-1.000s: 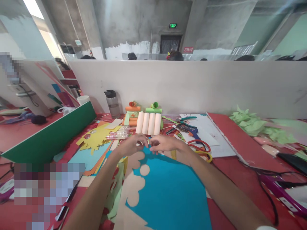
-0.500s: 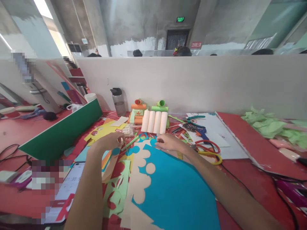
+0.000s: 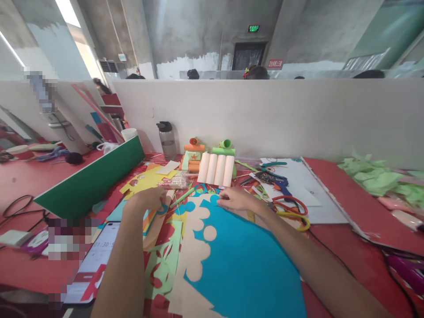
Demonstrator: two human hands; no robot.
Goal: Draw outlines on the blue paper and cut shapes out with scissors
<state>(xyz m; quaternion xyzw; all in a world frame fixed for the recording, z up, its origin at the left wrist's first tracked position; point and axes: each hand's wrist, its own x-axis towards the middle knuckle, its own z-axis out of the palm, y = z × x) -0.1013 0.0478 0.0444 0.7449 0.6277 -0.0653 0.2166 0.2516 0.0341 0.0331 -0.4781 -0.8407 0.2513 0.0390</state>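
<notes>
My left hand [image 3: 150, 199] is over the left paper scraps, its fingers curled down at a small blue paper circle [image 3: 162, 209]. Whether the fingertips grip that circle or only touch it is hidden. My right hand [image 3: 236, 199] has its fingertips together at the edge of another blue paper circle [image 3: 214, 200], above the top of a large blue paper sheet [image 3: 251, 260]. Beneath that sheet lies beige paper with scalloped edges [image 3: 198, 254]. A joined pair of blue circles [image 3: 185, 208] rests between my hands, near a light green stick [image 3: 183, 197].
Behind my hands stand rolled white paper tubes [image 3: 216, 170], orange and green paper rolls [image 3: 194, 148] and a water bottle [image 3: 166, 140]. Red and yellow scissors handles [image 3: 291, 212] and pliers [image 3: 273, 168] lie right. A green board [image 3: 92, 181] and phone [image 3: 94, 265] are left.
My left hand has lowered slightly, its fingertips coming down to the blue circle. My right hand stays at its circle. The whole view has shifted a little.
</notes>
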